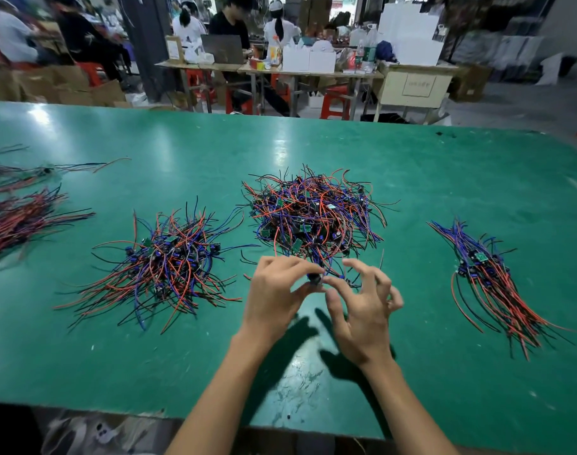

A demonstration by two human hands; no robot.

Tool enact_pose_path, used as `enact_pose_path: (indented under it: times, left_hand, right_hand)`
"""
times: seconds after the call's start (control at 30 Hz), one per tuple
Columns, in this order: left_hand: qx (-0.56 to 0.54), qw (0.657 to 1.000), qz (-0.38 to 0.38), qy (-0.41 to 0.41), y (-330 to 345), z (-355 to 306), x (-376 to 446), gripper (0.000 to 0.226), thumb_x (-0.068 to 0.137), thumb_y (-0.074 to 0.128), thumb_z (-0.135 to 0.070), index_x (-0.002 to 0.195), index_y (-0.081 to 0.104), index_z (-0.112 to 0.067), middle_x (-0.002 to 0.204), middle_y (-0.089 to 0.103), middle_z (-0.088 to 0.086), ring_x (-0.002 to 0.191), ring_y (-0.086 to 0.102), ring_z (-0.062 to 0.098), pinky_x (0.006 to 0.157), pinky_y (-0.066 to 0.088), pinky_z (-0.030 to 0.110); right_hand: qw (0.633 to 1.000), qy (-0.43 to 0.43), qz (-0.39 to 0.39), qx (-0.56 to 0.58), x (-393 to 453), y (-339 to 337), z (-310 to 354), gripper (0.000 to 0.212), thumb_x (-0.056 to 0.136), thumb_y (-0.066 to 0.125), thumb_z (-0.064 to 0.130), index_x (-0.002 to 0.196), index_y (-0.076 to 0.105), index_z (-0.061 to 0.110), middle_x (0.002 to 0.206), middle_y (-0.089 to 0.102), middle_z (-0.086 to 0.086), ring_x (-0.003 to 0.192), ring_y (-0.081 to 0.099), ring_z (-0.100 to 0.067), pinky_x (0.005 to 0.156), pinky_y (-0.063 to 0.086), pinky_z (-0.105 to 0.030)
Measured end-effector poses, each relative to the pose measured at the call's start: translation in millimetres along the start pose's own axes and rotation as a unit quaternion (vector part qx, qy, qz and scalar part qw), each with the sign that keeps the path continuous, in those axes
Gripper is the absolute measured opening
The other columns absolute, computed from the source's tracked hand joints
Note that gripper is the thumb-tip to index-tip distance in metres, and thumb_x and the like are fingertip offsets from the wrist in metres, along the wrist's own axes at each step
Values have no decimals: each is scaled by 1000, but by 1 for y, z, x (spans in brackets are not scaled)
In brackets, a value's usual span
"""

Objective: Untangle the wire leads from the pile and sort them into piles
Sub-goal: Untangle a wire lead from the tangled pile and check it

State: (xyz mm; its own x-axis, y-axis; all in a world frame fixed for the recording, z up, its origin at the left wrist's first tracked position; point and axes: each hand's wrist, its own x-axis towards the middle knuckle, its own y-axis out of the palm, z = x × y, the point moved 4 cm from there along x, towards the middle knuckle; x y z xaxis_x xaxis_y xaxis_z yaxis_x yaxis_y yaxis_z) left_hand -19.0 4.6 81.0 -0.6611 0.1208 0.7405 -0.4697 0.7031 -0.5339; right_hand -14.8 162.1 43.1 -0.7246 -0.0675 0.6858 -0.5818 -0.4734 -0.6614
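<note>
Both the left hand (274, 290) and right hand (362, 310) pinch one small part (315, 279) whose wires trail into the tangled pile (313, 215); a hard pull could drag neighbours along.

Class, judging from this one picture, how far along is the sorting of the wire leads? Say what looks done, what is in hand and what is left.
Done: sorted piles lie on the green table: a fanned pile at left, a neater pile at right and bundles at the far left edge. In hand: the left hand and right hand pinch one small dark module between them. Left: the tangled central pile, apparently the biggest.
</note>
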Motion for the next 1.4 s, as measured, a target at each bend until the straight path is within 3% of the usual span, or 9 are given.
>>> enact_pose_path:
  times: [0.1, 0.37, 0.6, 0.7, 0.87, 1.0, 1.13, 1.27, 1.4]
  left_hand:
    - [36, 999, 6, 38, 11, -4, -17, 18, 81, 78, -20, 98, 79, -16, 96, 76, -7, 84, 69, 17, 80, 40, 32]
    - [-38, 996, 34, -72, 19, -1, -45, 38, 90, 72, -7, 128, 68, -9, 112, 72, 1, 97, 64, 21, 88, 50, 36]
    - [-66, 986, 27, -151, 15, 3, -48, 56, 93, 70, -16, 141, 46, -32, 119, 65, -13, 101, 62, 7, 92, 48, 29]
    - [-58, 985, 7, -160, 12, 3, -50, 58, 90, 73, -13, 137, 45, -32, 110, 67, -16, 95, 61, 8, 90, 46, 28]
    - [-40, 993, 22, -111, 10, -3, -48, 63, 82, 74, -1, 134, 47, -25, 105, 70, -7, 92, 62, 19, 88, 41, 29]
    - [-12, 996, 63, -64, 13, -7, -48, 61, 75, 73, 4, 131, 58, -10, 95, 72, -2, 91, 64, 24, 87, 39, 33]
    - [-20, 993, 64, -101, 11, -2, -50, 50, 80, 76, -6, 127, 63, -16, 92, 73, -2, 79, 63, 25, 82, 38, 31]
    - [-24, 987, 39, -153, 10, 3, -52, 51, 84, 80, -15, 132, 64, -20, 94, 74, -3, 82, 64, 26, 83, 47, 42]
    - [1, 989, 21, -148, 8, -1, -50, 69, 82, 80, -28, 143, 54, -9, 90, 78, -5, 75, 66, 27, 76, 51, 38]
  right_hand:
    - [999, -3, 37, 31, 1, 5, 0, 35, 99, 44, 50, 98, 75, 34, 134, 54, 8, 124, 40, -17, 90, 15, -31]
    - [987, 59, 57, 137, 1, 8, -8, 19, 89, 62, 52, 96, 76, 41, 134, 48, 20, 125, 28, 0, 95, 18, -29]
    - [998, 46, 8, 44, -4, 4, -3, 22, 89, 64, 41, 108, 73, 35, 145, 45, 1, 123, 43, -19, 94, 23, -34]
    - [996, 10, -88, 10, -7, -6, 2, 18, 88, 66, 33, 103, 72, 26, 126, 59, -3, 101, 58, -18, 84, 29, -34]
    - [999, -30, -16, -30, -6, -3, 8, 25, 90, 63, 53, 96, 74, 32, 101, 69, 14, 102, 60, -15, 84, 28, -38]
    - [994, -71, 62, 51, -7, 3, 11, 16, 88, 71, 36, 100, 73, 25, 92, 70, 15, 92, 63, -17, 81, 22, -30]
    - [979, 3, 88, 185, -6, 5, 2, 15, 86, 81, 28, 98, 75, 20, 86, 69, 12, 81, 60, -6, 78, 46, -30]
    - [962, 64, 73, 255, -6, 4, -7, 15, 82, 83, 35, 92, 75, 26, 86, 71, 16, 79, 63, 0, 75, 50, -20]
    - [952, 104, 59, 281, -6, 6, -13, 8, 90, 76, 34, 86, 70, 31, 81, 70, 17, 74, 65, -9, 72, 53, -32]
